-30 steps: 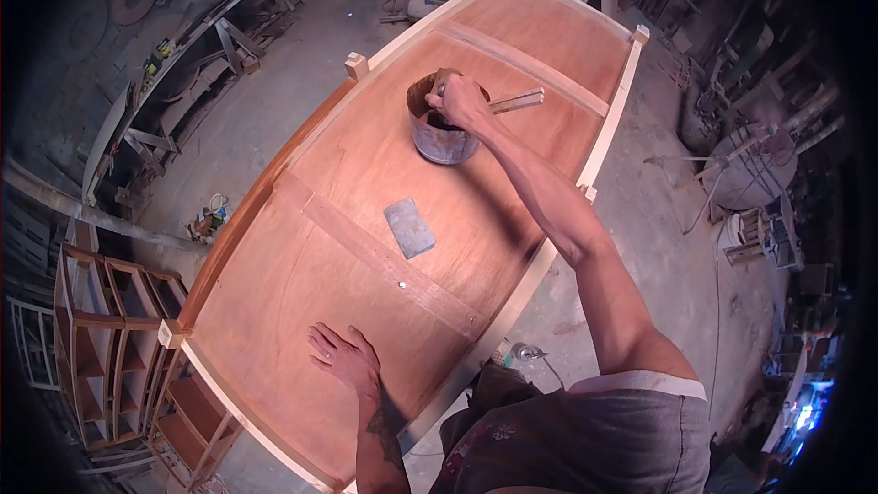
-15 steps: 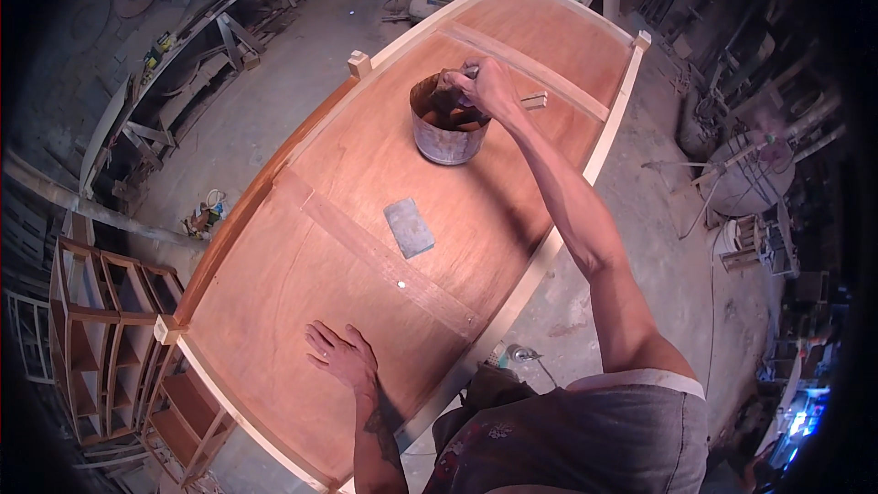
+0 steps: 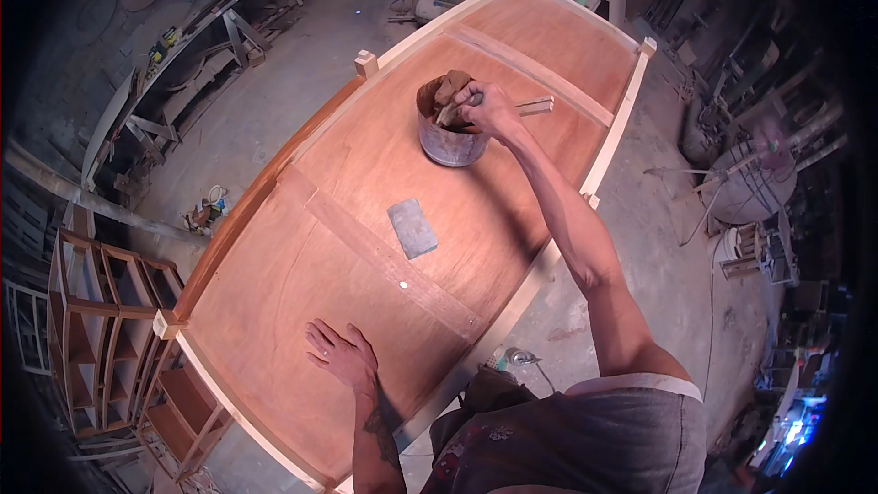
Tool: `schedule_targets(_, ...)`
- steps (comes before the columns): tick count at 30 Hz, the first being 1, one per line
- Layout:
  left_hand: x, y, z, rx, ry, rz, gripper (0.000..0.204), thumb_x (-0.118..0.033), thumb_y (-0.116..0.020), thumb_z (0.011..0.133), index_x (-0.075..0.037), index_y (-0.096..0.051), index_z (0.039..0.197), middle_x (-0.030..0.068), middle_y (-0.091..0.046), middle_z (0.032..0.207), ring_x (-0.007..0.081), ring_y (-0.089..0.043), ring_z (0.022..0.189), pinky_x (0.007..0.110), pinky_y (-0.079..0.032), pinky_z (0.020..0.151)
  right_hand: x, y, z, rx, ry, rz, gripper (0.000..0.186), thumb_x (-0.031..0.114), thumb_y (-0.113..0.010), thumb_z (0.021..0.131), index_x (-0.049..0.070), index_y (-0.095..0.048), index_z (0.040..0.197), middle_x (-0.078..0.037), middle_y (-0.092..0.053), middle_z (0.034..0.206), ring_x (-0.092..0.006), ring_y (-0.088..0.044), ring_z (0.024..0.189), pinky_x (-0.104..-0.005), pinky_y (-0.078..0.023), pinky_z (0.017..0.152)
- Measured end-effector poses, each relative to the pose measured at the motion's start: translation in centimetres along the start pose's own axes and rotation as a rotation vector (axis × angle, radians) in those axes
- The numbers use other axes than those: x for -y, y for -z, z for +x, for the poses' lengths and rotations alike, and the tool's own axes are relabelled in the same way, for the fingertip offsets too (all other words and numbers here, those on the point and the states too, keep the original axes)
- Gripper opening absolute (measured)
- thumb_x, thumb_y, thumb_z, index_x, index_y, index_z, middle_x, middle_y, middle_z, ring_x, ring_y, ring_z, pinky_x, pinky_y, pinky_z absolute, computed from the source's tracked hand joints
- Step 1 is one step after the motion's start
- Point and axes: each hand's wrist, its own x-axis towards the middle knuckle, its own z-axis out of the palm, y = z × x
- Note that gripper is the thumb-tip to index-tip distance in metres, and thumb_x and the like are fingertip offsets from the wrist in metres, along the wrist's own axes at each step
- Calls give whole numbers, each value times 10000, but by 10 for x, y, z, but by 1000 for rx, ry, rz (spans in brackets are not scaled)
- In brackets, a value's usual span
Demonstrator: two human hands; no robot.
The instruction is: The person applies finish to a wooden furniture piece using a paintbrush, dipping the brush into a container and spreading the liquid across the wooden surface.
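A large wooden panel with a pale frame and crosspieces lies in front of me. On its far half stands a round, stained metal can with brown material inside. My right hand is at the can's right rim, fingers closed around a small tool with a dark handle; its pale end points into the can, and its exact kind is unclear. My left hand rests flat on the near part of the panel, fingers spread, holding nothing. A grey rectangular pad lies between the hands.
A short wooden piece lies right of the can. Corner blocks rise above the frame's edge. Brown shelving stands at the left, a power tool is beyond the near right edge, and workshop clutter fills the right side.
My right hand has shifted down and turned at the can's rim, and the tool's pale end and brown material now show. My left hand stays in place.
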Motion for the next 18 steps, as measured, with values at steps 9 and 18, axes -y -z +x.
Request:
schedule_targets(9, -2, -3, 3, 22, 27, -32, 679, -374, -401, 980, 34, -269, 1507, 210, -245, 1587, 359, -194, 1481, 565, -104, 1171, -8, 3, -3, 70, -28, 256, 222, -89, -609, 787, 55, -695, 931, -45, -677, 866, -123, -604, 743, -214, -486, 693)
schedule_targets(18, -6, -7, 13, -29, 6, -16, 704, -383, -434, 956, 25, -274, 1506, 200, -266, 1580, 352, -222, 1472, 554, -104, 1179, 12, 8, -58, -331, 14, 403, 93, 50, -703, 856, -7, -648, 905, -94, -677, 895, -156, -649, 789, -213, -525, 736)
